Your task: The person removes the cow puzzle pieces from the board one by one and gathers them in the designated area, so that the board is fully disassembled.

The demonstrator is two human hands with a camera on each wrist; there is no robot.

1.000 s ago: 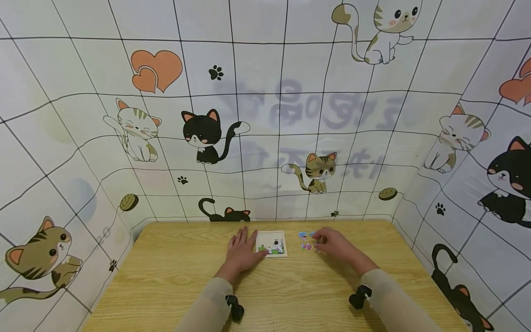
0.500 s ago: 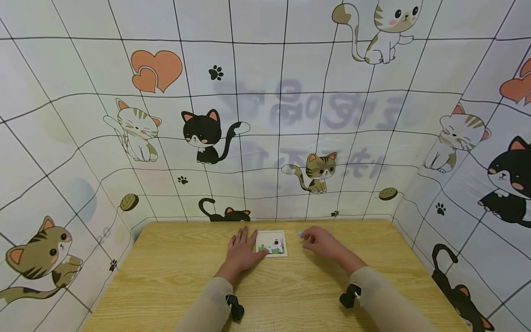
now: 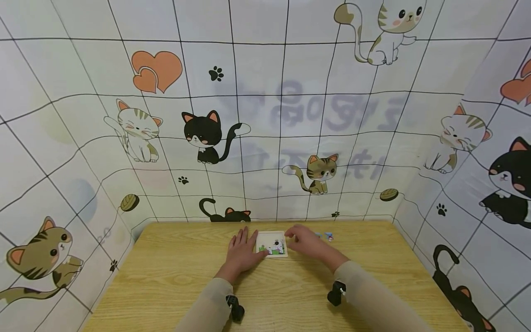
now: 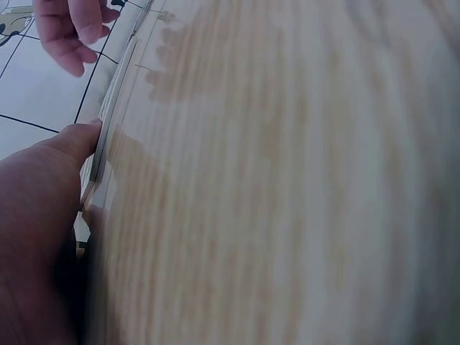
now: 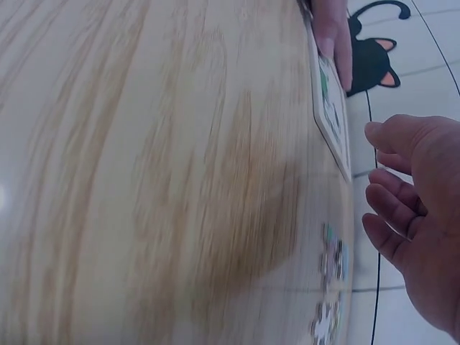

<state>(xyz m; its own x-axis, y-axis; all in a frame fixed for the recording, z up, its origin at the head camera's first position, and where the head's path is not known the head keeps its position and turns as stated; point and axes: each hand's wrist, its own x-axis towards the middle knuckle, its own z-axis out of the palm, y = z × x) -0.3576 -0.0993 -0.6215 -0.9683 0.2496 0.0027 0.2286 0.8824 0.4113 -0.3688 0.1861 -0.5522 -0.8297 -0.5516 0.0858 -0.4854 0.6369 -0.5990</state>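
Observation:
A small square puzzle board (image 3: 269,236) with a pale frame lies flat at the far middle of the table, a partly filled picture along its lower half. My left hand (image 3: 242,251) rests at its left side, fingers spread, thumb over the lower left edge. Just past the board's right edge hovers my right hand (image 3: 309,243), palm down with bent fingers. In the right wrist view the thumb (image 5: 395,133) and curled fingers show beside the board; I cannot tell whether a piece is between the fingertips. Loose puzzle pieces (image 5: 334,255) lie on the table below this hand.
Two blue-tinted pieces (image 3: 329,236) show right of my right hand; others are hidden beneath it in the head view. The wooden table (image 3: 199,286) ends at a cloth wall (image 3: 265,184) printed with cats. Black wrist cameras sit on both sleeves.
My right hand has moved left from over the loose pieces to the board's right edge, uncovering pieces on its right. The left hand and the board have stayed in place.

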